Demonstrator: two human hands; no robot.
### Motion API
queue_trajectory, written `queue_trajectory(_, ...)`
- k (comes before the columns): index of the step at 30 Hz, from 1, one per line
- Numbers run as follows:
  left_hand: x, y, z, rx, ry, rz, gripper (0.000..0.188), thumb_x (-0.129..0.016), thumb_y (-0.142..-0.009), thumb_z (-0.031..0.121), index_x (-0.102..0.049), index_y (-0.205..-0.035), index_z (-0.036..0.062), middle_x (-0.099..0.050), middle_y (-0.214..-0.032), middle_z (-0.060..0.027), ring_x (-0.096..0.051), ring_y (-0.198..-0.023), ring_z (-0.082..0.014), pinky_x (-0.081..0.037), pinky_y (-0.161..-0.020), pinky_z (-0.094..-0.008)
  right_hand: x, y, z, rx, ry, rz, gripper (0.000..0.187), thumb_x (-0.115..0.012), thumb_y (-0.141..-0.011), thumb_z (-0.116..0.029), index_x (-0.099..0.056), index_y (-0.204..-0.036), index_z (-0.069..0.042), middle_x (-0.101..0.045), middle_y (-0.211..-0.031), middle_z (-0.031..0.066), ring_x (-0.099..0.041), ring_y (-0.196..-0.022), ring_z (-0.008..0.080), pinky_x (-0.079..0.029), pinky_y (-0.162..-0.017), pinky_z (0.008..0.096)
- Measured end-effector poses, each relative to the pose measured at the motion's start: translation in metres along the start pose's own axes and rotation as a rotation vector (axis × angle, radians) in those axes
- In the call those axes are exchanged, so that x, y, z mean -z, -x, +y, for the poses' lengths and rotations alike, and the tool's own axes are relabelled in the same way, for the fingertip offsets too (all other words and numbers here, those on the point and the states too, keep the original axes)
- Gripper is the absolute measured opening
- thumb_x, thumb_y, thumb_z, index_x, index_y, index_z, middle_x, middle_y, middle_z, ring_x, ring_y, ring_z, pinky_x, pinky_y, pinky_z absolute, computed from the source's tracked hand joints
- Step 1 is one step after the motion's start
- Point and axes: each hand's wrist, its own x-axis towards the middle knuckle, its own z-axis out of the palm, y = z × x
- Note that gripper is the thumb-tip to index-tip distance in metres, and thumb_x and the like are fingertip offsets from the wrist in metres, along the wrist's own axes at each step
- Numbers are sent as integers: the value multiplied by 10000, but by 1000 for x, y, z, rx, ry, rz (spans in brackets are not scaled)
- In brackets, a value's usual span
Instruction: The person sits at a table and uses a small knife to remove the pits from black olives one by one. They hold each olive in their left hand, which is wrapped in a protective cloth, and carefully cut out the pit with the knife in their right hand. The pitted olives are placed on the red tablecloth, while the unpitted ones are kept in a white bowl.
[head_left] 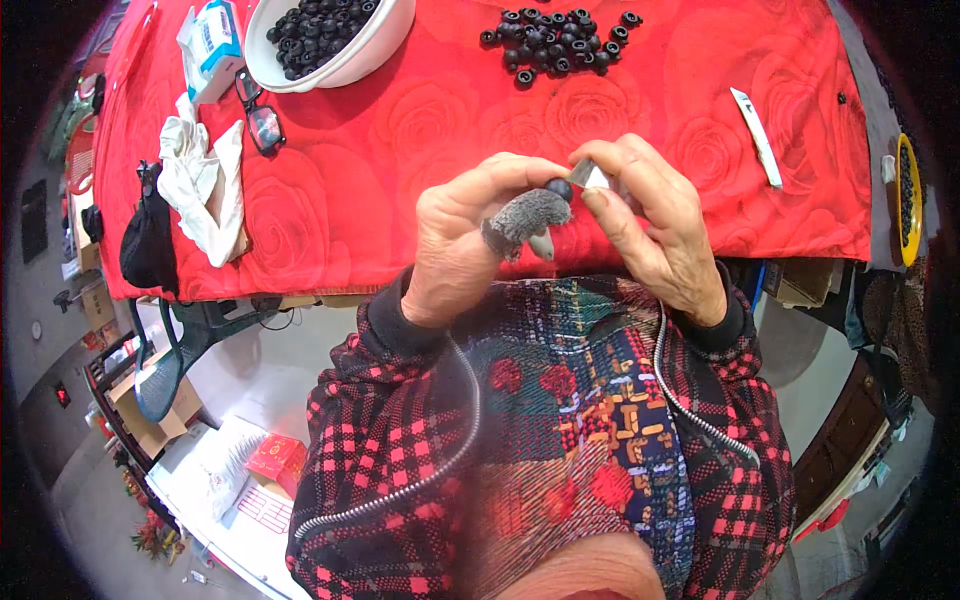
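Note:
Just above the table's near edge, my left hand [455, 230] pinches a small round black piece [560, 188] at its fingertips. Grey fuzzy material [525, 217] covers part of its fingers; whether it is a glove piece or a wrap, I cannot tell. Close by on the right, my right hand [655, 215] is closed on a small flat shiny blade-like piece [589, 175], held right next to the black piece. Beyond both hands lies a loose pile of small black hollow pieces [555, 45]. A white bowl [330, 78] at the far left holds many similar round black pieces [315, 38].
A red rose-patterned cloth [400, 160] covers the table. Along its left side are glasses [264, 125], white gloves [200, 180], a black face mask [148, 235] and a blue-white packet [212, 45]. A slim white strip [757, 138] lies right, a yellow-rimmed tray [912, 240] beyond.

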Motion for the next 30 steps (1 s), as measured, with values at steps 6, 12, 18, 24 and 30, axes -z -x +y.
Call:
queue_trajectory(6, 4, -2, 0, 42, -49, -12, 230, -546, -889, -15, -603, -1111, -38, -601, -1020, -86, -606, -848, -128, -534, -613, -235, -2, -1, 1, -6, -14, -4, 214, -614, -821, -84, -581, -1015, 0, -529, -774, 133, -543, -706, 293, -428, -613, 371)
queue_trajectory(12, 4, -4, -1, 40, -52, -16, 230, -538, -882, -32, -612, -1100, -29, -608, -989, -81, -612, -793, -121, -524, -606, -227, -1, -2, 5, 7, 0, -19, 229, -629, -798, -69, -582, -1009, 6, -538, -776, 135, -544, -707, 304, -430, -614, 376)
queue_trajectory(18, 6, -3, -1, 62, -73, 7, 226, -531, -882, -43, -619, -1090, -26, -612, -972, -81, -612, -759, -123, -516, -592, -225, 1, -5, 8, 31, -31, -65, 218, -628, -793, -44, -583, -1000, 9, -542, -773, 138, -550, -711, 300, -432, -616, 381)
queue_trajectory(24, 11, -5, -13, 150, 187, 176, 211, -566, -874, -23, -625, -1075, -42, -624, -980, -99, -620, -742, -138, -513, -578, -241, -3, 3, 19, 107, -141, -179, 185, -643, -792, -60, -588, -960, -6, -546, -770, 131, -559, -711, 298, -448, -625, 372)
queue_trajectory(30, 20, -10, -13, -10, -77, 128, 218, -607, -857, 7, -637, -1067, -44, -628, -995, -120, -638, -785, -151, -538, -619, -245, 17, 4, 12, -57, -311, -196, 248, -622, -816, -91, -579, -1044, -3, -534, -799, 86, -527, -685, 190, -405, -598, 295)
